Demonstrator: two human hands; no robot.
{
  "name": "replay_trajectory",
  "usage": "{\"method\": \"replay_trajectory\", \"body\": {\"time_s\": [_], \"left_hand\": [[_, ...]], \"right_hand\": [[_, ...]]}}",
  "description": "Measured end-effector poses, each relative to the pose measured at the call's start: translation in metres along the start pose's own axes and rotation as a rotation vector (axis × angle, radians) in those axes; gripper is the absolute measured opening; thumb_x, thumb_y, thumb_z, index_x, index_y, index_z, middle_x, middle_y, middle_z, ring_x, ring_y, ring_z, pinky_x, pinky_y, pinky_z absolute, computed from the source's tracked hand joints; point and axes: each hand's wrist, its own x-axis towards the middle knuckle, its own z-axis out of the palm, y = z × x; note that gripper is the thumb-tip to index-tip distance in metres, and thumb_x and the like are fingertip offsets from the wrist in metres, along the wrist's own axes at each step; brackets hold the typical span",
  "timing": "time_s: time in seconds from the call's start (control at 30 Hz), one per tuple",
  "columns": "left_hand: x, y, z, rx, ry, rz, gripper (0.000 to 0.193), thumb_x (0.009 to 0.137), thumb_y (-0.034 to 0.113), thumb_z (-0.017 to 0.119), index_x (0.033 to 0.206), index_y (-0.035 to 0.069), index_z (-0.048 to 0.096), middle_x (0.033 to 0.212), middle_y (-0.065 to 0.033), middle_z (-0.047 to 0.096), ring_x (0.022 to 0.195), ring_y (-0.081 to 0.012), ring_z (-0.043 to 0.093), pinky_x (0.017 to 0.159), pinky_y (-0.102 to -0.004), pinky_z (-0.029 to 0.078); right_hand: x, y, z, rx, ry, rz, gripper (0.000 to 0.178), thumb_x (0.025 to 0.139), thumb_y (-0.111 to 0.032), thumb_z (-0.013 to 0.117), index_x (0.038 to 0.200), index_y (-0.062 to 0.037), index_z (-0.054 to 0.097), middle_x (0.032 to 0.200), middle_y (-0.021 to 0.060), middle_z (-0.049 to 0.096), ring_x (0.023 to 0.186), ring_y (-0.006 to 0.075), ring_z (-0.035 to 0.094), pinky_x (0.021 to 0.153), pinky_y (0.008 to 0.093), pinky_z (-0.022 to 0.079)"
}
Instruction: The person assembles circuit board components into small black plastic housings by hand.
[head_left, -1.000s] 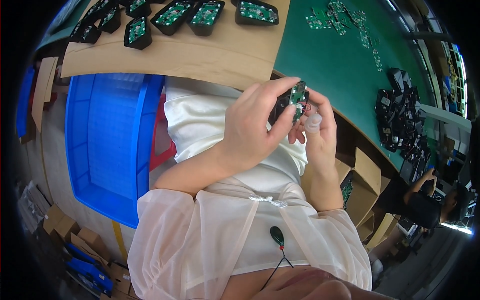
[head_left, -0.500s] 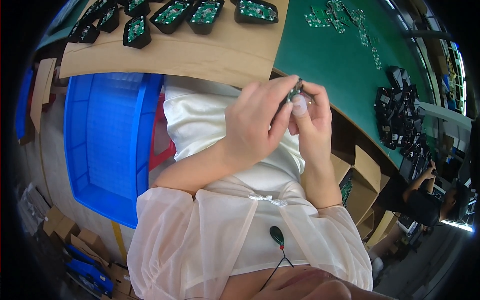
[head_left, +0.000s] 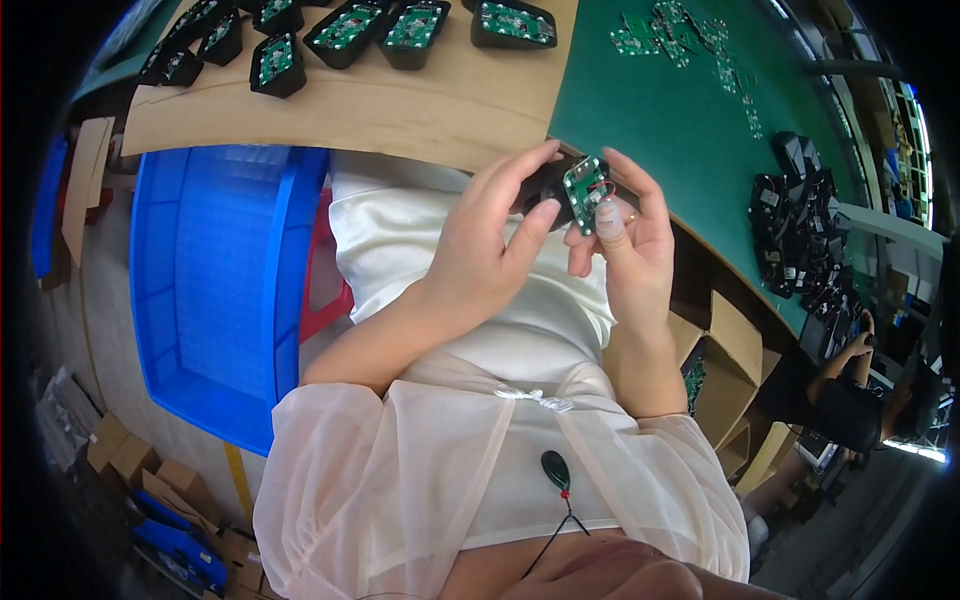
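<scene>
Above my lap, my left hand (head_left: 495, 225) grips a small black plastic housing (head_left: 545, 185) between its thumb and fingers. A green circuit board (head_left: 582, 188) stands tilted at the housing's right side, its component face showing. My right hand (head_left: 635, 225) holds the board's right edge, with the thumb in front and curled fingers partly hidden behind; the index finger reaches up beside it. A thin reddish wire shows near the right thumb. Whether the board touches the housing is hard to make out.
Several black housings with green boards (head_left: 278, 65) stand on the cardboard sheet (head_left: 330, 120). Loose boards (head_left: 670, 35) and a pile of black housings (head_left: 800, 225) lie on the green table (head_left: 650, 120). A blue bin (head_left: 215, 290) is at left, an open carton (head_left: 735, 345) at right. A co-worker (head_left: 855, 400) sits far right.
My hands have moved slightly apart. The circuit board has turned so its component face shows, and the black housing in my left hand is more visible.
</scene>
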Motion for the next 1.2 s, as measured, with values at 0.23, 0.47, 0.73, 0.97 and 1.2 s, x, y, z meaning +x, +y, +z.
{"method": "replay_trajectory", "body": {"time_s": [0.23, 0.47, 0.73, 0.97, 1.2], "left_hand": [[0.002, -0.003, -0.008, -0.046, -0.089, -0.161, 0.037, 0.086, 0.004, 0.051, 0.122, -0.002, 0.044, 0.115, -0.0117, 0.051, 0.105, -0.0187, 0.051, 0.089, -0.0288, 0.042], [0.006, -0.002, -0.013, -0.523, -0.246, -0.454, 0.031, 0.081, 0.001, 0.057, 0.110, 0.000, 0.047, 0.105, -0.0070, 0.053, 0.097, -0.0120, 0.053, 0.084, -0.0257, 0.044], [0.007, 0.006, -0.009, -0.570, -0.162, -0.516, 0.027, 0.081, -0.002, 0.057, 0.105, 0.000, 0.043, 0.098, -0.0058, 0.054, 0.089, -0.0091, 0.055, 0.075, -0.0217, 0.047], [0.002, 0.010, -0.005, -0.611, -0.086, -0.488, 0.025, 0.083, -0.006, 0.053, 0.103, -0.001, 0.040, 0.096, -0.0081, 0.051, 0.088, -0.0089, 0.054, 0.072, -0.0206, 0.047], [0.001, 0.007, 0.002, -0.556, 0.009, -0.416, 0.023, 0.083, -0.005, 0.053, 0.101, -0.002, 0.040, 0.096, -0.0090, 0.051, 0.085, -0.0094, 0.054, 0.069, -0.0210, 0.048]], "right_hand": [[-0.014, 0.002, 0.001, -0.135, -0.035, -0.127, 0.035, 0.091, -0.014, 0.047, 0.120, 0.0004, 0.033, 0.071, 0.0081, 0.055, 0.048, 0.0067, 0.046, 0.044, 0.0173, 0.036], [-0.028, 0.007, 0.009, -0.277, -0.013, -0.152, 0.035, 0.091, -0.014, 0.048, 0.119, 0.0015, 0.035, 0.074, 0.0107, 0.059, 0.049, 0.0086, 0.051, 0.042, 0.0158, 0.036], [-0.018, -0.007, -0.002, -1.020, 0.050, -0.733, 0.031, 0.067, -0.010, 0.070, 0.098, -0.0096, 0.065, 0.072, 0.0035, 0.056, 0.059, 0.0165, 0.051, 0.047, 0.0264, 0.039], [-0.004, -0.008, -0.010, -0.976, -0.161, -0.972, 0.034, 0.058, -0.002, 0.068, 0.091, -0.0096, 0.067, 0.080, 0.0028, 0.058, 0.066, 0.0162, 0.050, 0.048, 0.0241, 0.037], [0.000, -0.003, -0.014, -0.890, -0.236, -0.920, 0.034, 0.059, -0.002, 0.064, 0.092, -0.0090, 0.067, 0.082, 0.0046, 0.059, 0.066, 0.0168, 0.051, 0.048, 0.0254, 0.037]]}}
